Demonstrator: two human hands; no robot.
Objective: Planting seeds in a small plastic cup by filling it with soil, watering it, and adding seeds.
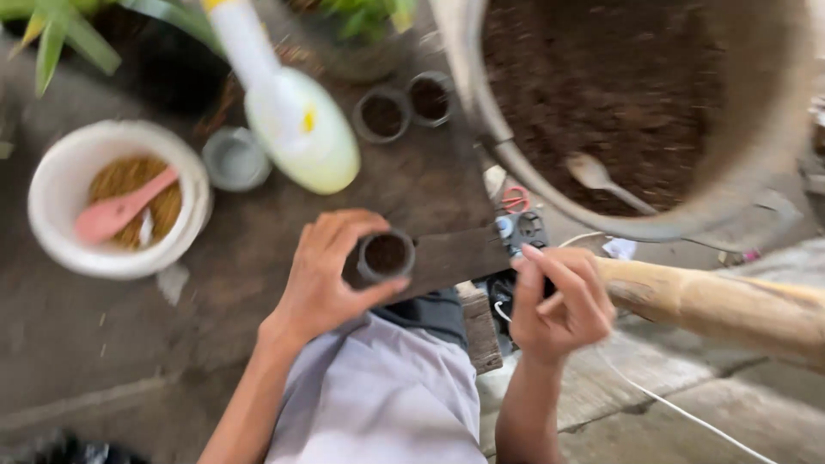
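Note:
My left hand (325,277) is wrapped around a small dark pot (386,256) filled with soil, held over the edge of a dark wooden board (447,253). My right hand (560,301) is curled loosely near a dark object with a thin white cord (670,402) running from it; what it grips is blurred. A large metal basin (516,163) of dark soil with a spoon (601,179) in it sits ahead of the right hand.
A white bowl (60,172) with brown material and a pink spoon (116,210) stands at left. A pale yellow-green spray bottle (296,120), a small grey cup (235,159) and two soil-filled small pots (382,114) stand behind. A thick wooden pole (730,305) lies at right.

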